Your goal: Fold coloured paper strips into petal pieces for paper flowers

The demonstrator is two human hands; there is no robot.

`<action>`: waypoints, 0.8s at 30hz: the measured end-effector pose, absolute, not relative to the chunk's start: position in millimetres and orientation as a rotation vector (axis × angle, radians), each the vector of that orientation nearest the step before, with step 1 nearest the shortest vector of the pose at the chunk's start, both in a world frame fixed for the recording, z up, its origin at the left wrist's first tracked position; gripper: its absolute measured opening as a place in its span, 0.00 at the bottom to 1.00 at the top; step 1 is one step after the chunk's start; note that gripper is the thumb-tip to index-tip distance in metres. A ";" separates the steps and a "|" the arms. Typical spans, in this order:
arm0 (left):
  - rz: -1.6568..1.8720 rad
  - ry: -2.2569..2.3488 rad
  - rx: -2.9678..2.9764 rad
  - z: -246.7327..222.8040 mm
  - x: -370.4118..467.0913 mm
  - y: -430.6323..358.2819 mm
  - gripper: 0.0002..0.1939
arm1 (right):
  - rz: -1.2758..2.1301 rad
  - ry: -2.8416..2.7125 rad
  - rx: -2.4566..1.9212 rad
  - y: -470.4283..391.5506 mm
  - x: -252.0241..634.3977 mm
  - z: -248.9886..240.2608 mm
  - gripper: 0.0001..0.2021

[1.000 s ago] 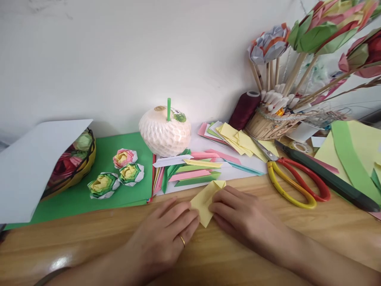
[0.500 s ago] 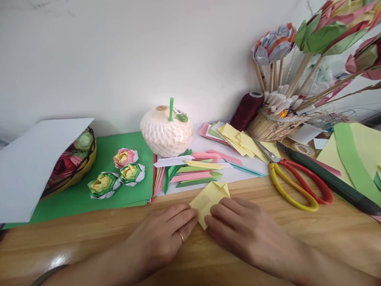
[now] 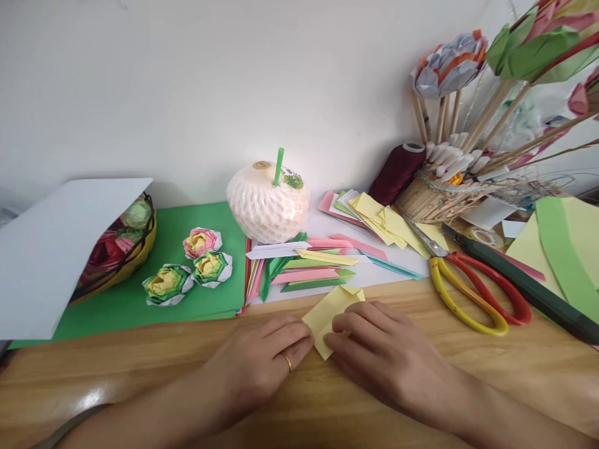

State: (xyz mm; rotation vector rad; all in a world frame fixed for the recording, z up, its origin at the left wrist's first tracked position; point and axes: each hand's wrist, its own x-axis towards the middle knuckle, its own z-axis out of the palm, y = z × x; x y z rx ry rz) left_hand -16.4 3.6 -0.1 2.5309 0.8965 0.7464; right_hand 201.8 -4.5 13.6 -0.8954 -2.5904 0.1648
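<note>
A small piece of yellow paper with folded edges lies at a slant on the wooden table, between my two hands. My left hand, a ring on one finger, has its fingers closed at the paper's lower left edge. On the opposite edge, the bent fingers of my right hand grip the paper and cover part of it. Just beyond it is a pile of folded paper strips in pink, green, white, yellow and blue.
Red-and-yellow-handled scissors and a dark green cutter lie at right. A white textured container with a green straw stands behind the strips. Three paper flowers sit on green sheets, beside a yellow basket.
The view has shifted slightly, so everything appears a little further right. Both hands stay on the yellow paper, with hardly any movement in the fingers.
</note>
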 end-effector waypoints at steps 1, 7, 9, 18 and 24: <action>0.730 0.916 2.504 0.1 -16.4 3.7 0.16 | 0.176 -2.587 -0.891 -4.3 202.1 12.9 0.11; 0.783 0.867 2.515 -2.4 -16.9 2.9 0.14 | 0.369 -2.474 -0.996 -7.7 197.8 9.8 0.11; 0.809 0.858 2.540 -2.7 -17.0 2.8 0.13 | 0.427 -2.427 -1.049 -8.6 195.5 9.2 0.12; 0.817 0.820 2.680 -4.4 -16.7 2.3 0.13 | 0.392 -2.313 -1.190 -8.6 188.3 3.5 0.11; 0.854 0.818 2.737 -1.3 -16.8 2.7 0.14 | 0.254 -2.357 -1.205 -9.9 186.9 3.0 0.12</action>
